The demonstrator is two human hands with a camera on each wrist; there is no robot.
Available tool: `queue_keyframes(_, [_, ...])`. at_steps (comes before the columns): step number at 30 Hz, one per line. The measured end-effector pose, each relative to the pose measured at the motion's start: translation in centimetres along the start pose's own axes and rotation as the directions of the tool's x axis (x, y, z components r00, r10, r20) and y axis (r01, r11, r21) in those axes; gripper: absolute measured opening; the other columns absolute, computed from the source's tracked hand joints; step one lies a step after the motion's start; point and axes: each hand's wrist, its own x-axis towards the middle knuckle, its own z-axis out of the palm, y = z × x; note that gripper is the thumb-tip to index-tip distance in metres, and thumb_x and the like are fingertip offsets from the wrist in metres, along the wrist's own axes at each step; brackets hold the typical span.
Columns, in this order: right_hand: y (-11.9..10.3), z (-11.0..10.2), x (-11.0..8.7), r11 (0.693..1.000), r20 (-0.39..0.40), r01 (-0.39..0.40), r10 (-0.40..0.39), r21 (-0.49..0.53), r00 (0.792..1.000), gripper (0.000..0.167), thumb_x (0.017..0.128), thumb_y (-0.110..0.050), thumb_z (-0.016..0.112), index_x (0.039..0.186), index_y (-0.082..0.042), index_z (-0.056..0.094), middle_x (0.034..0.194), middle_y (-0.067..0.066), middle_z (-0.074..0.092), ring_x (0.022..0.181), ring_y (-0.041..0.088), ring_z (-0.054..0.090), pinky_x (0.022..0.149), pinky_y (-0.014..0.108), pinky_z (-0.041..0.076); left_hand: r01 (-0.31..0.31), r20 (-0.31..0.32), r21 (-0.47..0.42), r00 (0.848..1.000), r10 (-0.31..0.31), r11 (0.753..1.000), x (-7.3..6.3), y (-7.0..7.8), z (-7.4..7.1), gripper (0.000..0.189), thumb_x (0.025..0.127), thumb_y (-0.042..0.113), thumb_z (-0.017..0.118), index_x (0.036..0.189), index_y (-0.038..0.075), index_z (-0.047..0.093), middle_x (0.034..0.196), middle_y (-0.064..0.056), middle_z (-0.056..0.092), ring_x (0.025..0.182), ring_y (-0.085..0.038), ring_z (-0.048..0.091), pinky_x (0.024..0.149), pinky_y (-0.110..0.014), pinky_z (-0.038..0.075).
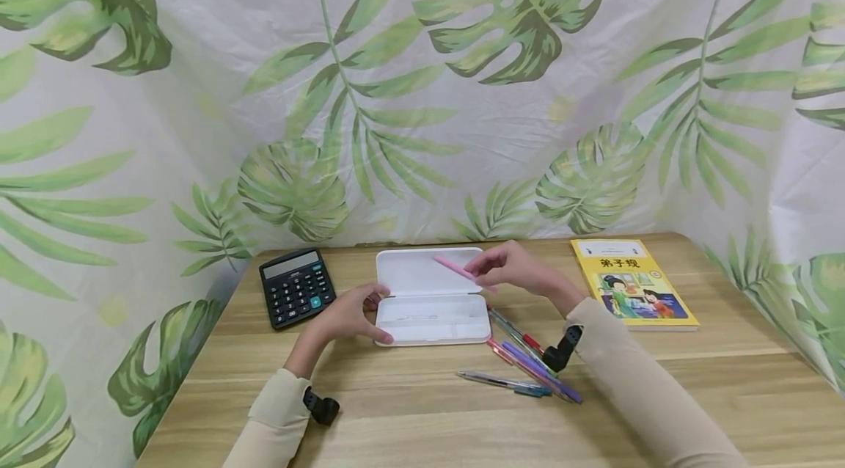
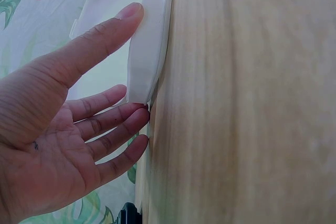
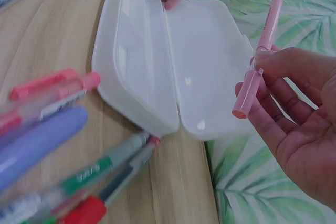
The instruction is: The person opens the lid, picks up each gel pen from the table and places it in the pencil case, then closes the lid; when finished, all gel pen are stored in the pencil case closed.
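A white pencil case (image 1: 432, 321) lies with its lid (image 1: 416, 270) swung back toward the curtain; its inside shows no pens. At its left end, my left hand (image 1: 353, 315) holds the case, thumb at the near corner and fingers at the side. In the left wrist view the thumb lies along the case's wall (image 2: 149, 40). Above the lid, my right hand (image 1: 511, 268) pinches a pink pen (image 3: 257, 72) between thumb and fingers. The pen is tilted in the air, clear of the case in the right wrist view.
Several pens (image 1: 528, 362) lie loosely piled right of the case, among them a purple pen (image 3: 42, 142) and a red-capped one. A black calculator (image 1: 297, 288) sits at the left, a yellow book (image 1: 634, 284) at the right. A leaf-patterned curtain (image 1: 396, 86) hangs behind the table.
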Motion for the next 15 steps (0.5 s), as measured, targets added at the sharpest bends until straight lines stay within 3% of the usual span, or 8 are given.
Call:
queue_keyframes(4, [-0.2, 1.3, 1.3, 1.0, -0.001, -0.001, 0.001, 0.017, 1.0, 0.025, 0.09, -0.003, 0.074, 0.114, 0.003, 0.074, 0.106, 0.021, 0.075, 0.089, 0.014, 0.069, 0.078, 0.025, 0.057, -0.004, 0.001, 0.008, 1.0, 0.004, 1.0, 0.0, 0.0, 0.0, 0.086, 0.064, 0.028, 0.098, 0.135, 0.002, 0.057, 0.117, -0.01, 0.065, 0.11, -0.025, 0.06, 0.103, -0.046, 0.049])
queue_keyframes(15, [0.4, 4.8, 3.8, 0.995, 0.027, -0.007, 0.009, -0.097, 1.0, 0.019, 0.089, -0.003, 0.075, 0.108, -0.003, 0.078, 0.096, 0.01, 0.077, 0.083, 0.011, 0.067, 0.072, 0.022, 0.056, -0.003, 0.003, 0.015, 1.0, 0.002, 1.0, -0.2, 0.2, -0.2, 0.086, 0.064, 0.028, 0.098, 0.135, 0.002, 0.057, 0.116, -0.01, 0.064, 0.109, -0.024, 0.059, 0.102, -0.045, 0.049])
